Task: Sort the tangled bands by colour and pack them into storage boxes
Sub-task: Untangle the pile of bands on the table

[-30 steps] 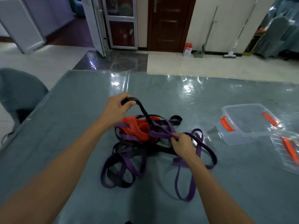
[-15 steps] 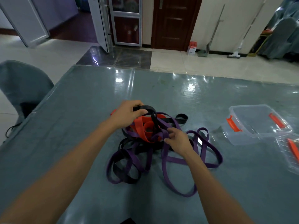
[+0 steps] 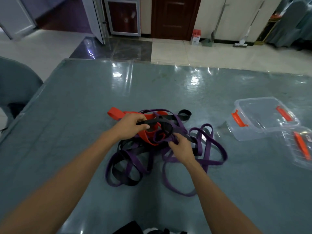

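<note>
Tangle of flat purple, black and orange rubber bands (image 3: 157,149) on grey tabletop (image 3: 76,115), left hand (image 3: 130,126) fingers pinching flat black band (image 3: 152,122), right hand (image 3: 183,146) fingers curled round purple band (image 3: 168,138).

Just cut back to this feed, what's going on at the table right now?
A person is untangling a heap of flat stretchy bands on the grey-blue table. The left hand grips a black band at the top of the heap, while the right hand pinches a purple band beside it. Red-orange bands are still knotted in. The clear plastic storage box with orange clips on the right holds no bands yet.
</note>
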